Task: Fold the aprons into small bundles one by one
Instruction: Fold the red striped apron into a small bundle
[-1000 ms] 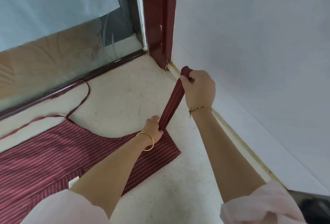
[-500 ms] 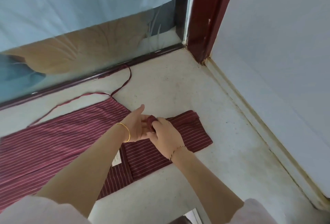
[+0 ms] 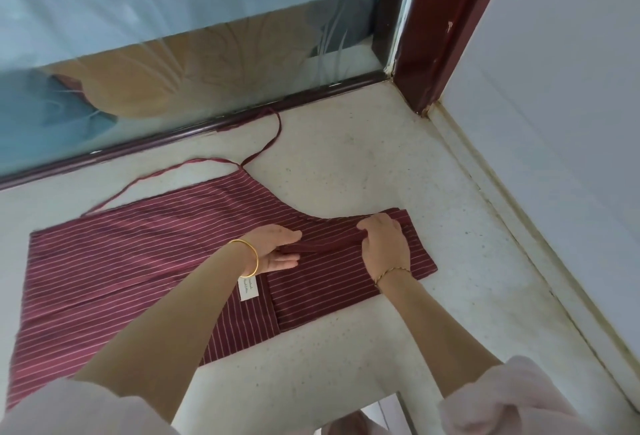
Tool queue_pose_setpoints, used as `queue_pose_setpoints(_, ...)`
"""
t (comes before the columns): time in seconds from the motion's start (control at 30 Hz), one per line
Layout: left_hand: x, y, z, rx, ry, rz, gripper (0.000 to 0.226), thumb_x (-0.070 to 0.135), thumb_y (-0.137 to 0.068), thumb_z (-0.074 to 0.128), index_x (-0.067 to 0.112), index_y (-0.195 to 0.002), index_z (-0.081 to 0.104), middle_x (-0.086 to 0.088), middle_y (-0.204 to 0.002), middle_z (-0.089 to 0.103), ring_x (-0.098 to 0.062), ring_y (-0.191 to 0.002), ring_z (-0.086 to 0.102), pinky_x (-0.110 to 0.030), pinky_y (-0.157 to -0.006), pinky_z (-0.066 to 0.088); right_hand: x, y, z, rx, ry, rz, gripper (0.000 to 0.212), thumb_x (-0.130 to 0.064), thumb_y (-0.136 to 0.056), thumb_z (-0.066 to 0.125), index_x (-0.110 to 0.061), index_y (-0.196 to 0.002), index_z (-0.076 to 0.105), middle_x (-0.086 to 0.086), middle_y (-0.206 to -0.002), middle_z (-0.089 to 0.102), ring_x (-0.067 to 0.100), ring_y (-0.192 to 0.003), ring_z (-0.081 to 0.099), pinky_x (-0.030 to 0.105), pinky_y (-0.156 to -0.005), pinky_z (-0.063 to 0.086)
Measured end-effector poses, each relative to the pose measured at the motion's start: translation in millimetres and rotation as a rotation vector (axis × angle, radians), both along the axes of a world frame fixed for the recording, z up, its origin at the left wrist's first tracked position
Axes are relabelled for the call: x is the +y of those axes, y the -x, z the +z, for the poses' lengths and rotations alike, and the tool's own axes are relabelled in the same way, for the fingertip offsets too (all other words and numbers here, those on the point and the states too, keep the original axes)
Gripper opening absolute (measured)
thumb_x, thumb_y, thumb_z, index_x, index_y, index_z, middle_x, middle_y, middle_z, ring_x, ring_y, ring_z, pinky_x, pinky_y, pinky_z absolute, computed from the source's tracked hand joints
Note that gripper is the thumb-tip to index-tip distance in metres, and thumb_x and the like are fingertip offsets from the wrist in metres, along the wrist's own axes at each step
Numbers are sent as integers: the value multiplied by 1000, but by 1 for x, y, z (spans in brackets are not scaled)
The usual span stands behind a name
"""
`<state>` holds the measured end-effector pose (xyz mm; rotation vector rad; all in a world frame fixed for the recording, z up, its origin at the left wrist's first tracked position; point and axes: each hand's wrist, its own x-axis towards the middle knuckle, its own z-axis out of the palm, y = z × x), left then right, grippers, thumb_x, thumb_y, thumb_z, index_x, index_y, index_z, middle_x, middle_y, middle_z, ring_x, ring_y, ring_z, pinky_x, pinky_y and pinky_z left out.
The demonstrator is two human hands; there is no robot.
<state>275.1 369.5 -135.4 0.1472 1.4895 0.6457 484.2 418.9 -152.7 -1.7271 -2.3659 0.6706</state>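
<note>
A maroon apron with thin white stripes lies flat on the pale speckled floor, its bib end toward the right. A folded neck strap runs across the bib. My left hand rests flat on the strap's left end, fingers straight. My right hand pinches the strap's right end against the bib. A thin waist tie loops away from the apron's far edge. A white label shows beside my left wrist.
A glass door with a dark red bottom rail runs along the far side. A dark red door post stands in the corner. A white wall with a pale skirting edge closes the right side.
The strap was held stretched up in the air by my right hand; both hands have brought it down and laid it folded across the bib. The view has shifted left.
</note>
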Motion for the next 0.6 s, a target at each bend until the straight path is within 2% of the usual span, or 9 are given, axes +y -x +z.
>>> queue_pose_setpoints(0.13,-4,4,-7,243,-74,-213,11,8,-85,67,6,-90,58,-15,-101,64,-22,-94,65,-35,-82,58,8,-2,-12,-180,-65,51,30,-12,-94,47,-15,-122,56,2,-123,52,21,-116,44,29,-97,41)
queue_pose_setpoints(0.2,-3,5,-9,333,-85,-248,17,7,-85,67,7,-77,52,-14,-90,64,-22,-89,67,-38,-83,57,7,0,-16,-195,-71,60,29,-12,-94,47,-14,-121,56,3,-123,51,21,-116,44,29,-96,42)
queue_pose_setpoints(0.27,-3,6,-8,347,-90,-231,25,11,-86,67,9,-73,45,-12,-84,64,-20,-83,68,-37,-79,58,6,0,-21,-194,-71,39,27,-12,-94,48,-14,-120,56,4,-124,50,22,-117,43,29,-95,44)
queue_pose_setpoints(0.37,-6,8,-9,404,-124,-224,23,15,-89,64,9,-77,45,-9,-88,64,-16,-74,68,-28,-66,59,6,-1,-27,-165,-36,-25,28,-17,-96,46,-12,-123,51,6,-126,47,22,-119,42,29,-92,45)
queue_pose_setpoints(0.53,-9,5,-19,667,-122,-364,19,8,-91,58,11,-85,41,-8,-74,59,-17,-58,62,-27,-58,54,12,0,-29,-185,-8,-53,32,-23,-97,45,-9,-126,47,9,-127,44,23,-115,43,29,-90,48)
queue_pose_setpoints(0.6,-10,1,-21,834,-131,-486,18,11,-92,55,13,-86,38,-5,-73,57,-17,-57,59,-24,-52,48,13,-1,-29,-217,-5,-47,32,-24,-97,45,-10,-126,47,9,-127,43,22,-114,43,29,-89,48)
